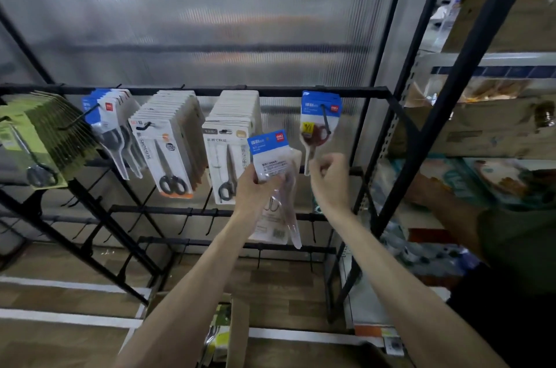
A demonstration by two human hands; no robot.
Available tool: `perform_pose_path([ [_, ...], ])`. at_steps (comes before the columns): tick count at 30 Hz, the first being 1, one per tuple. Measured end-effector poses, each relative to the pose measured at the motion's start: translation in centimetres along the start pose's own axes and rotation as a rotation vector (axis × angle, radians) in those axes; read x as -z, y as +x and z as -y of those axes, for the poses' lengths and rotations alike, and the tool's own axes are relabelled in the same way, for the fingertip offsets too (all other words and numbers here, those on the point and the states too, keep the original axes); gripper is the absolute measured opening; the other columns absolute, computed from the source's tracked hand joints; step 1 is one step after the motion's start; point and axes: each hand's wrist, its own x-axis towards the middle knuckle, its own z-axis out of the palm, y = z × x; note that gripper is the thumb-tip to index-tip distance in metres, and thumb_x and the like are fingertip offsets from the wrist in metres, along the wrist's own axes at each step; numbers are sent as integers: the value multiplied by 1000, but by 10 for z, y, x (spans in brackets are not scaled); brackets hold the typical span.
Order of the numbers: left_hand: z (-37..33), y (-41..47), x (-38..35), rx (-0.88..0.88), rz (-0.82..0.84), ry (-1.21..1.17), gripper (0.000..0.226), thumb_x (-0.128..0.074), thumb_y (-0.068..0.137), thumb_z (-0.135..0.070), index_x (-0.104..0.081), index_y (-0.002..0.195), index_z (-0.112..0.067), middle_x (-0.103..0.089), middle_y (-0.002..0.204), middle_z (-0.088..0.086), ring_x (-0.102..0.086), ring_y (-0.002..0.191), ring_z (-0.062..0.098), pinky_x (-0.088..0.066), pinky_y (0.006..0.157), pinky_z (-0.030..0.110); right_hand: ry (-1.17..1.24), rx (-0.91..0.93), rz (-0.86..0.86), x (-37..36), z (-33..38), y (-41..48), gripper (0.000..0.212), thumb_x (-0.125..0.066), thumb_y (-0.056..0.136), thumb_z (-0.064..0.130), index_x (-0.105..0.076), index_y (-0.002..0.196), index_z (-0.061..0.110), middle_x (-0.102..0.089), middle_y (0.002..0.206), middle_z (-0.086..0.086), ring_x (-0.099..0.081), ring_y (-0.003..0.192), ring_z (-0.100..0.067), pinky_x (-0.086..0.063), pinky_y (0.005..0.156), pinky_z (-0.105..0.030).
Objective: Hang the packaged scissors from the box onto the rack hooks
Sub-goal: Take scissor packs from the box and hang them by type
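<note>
currently held: one packaged scissors (268, 154), blue card header uppermost, is gripped about its middle by the left grip (255, 190). it is raised in front of the rack, between the white-carded packs (231, 139) and the hung packet (313, 107).
left grip: a bare hand, closed round the clear blister below the header, with thumb and fingers wrapped on the pack.
right grip (329, 181): the fingers are curled, just beside the lower tip of the hung packet. whether that tip is pinched or nothing is held cannot be told.
target hook (325, 119): a black prong off the top bar (195, 91), already loaded with the hung packet. room is judged to be left on it.
box (239, 328): seen low down between the forearms, with more packs within.
handling: the pack is judged light, the card header stiff but bendable, and the blister smooth and likely slippery. the long tapered tail is expected to swing.
where to hold: the header's sides, just under the hang hole, are best pinched, so that the hole is left clear and can be steered onto the prong. the hole itself is too small to be made out.
risk: the card may be torn if forced.
</note>
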Motion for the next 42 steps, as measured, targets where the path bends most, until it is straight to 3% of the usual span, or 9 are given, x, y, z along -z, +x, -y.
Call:
perform_pose_path([
  [7,-3,-12,-16,-48,52,-2,23,-62,96,-4,-65,118,-11,-76,92,5,-70,66,11,-53,54,21,-185,62,168,-27,12,-10,86,-58,60,93,-60,113,24,-63,110,7,-60,107,-12,-55,90,-34],
  [12,-8,-20,-14,-66,101,-3,22,-59,94,11,-63,112,0,-71,89,1,-70,71,0,-52,61,12,-266,-3,109,-19,45,-28,83,-76,74,60,-48,130,5,-52,129,-13,-48,123,-29,-46,102,-44],
  [17,-10,-25,3,-49,168,75,34,-72,86,3,-61,115,-11,-71,91,-3,-70,75,0,-50,61,12,-210,21,171,-14,48,-39,28,-54,91,41,-58,101,15,-68,93,-4,-66,86,-24,-54,81,-41],
  [21,-13,-29,12,56,173,90,40,-80,86,-21,-58,119,-24,-71,98,-8,-67,77,-2,-48,60,14,-127,0,100,-5,45,-41,21,-41,103,26,-49,106,7,-62,80,-5,-59,68,-21,-45,54,-29],
  [24,-11,-29,24,116,99,46,41,-81,85,-30,-59,119,-26,-71,103,-9,-67,92,9,-49,73,28,99,-152,26,7,36,-31,19,-48,102,17,-57,111,2,-62,84,-4,-56,66,-15,-44,53,-21],
  [27,-8,-24,33,121,58,-14,37,-76,90,-18,-60,123,-24,-71,107,-7,-67,106,18,-52,91,38,263,-161,42,27,29,-20,14,-58,100,16,-64,108,6,-67,89,-5,-62,69,-15,-50,56,-20],
  [31,-9,-23,33,99,41,-63,32,-71,92,-10,-60,119,-25,-73,103,-3,-70,92,13,-53,71,27,301,-109,3,41,30,-7,12,-58,100,21,-63,105,12,-65,84,5,-62,70,-2,-43,53,-8],
  [39,-8,-22,23,89,74,-45,29,-72,92,-16,-60,115,-28,-73,103,-6,-70,91,10,-49,68,25,249,-61,-56,45,34,7,27,-54,102,34,-65,95,11,-69,81,5,-65,59,7,-43,49,-8],
  [42,-9,-19,23,95,63,-19,36,-72,93,-17,-57,125,-25,-70,103,-9,-65,89,5,-44,66,24,249,-79,-41,43,29,8,29,-54,102,36,-67,97,11,-72,84,1,-70,67,-4,-46,51,-12],
])
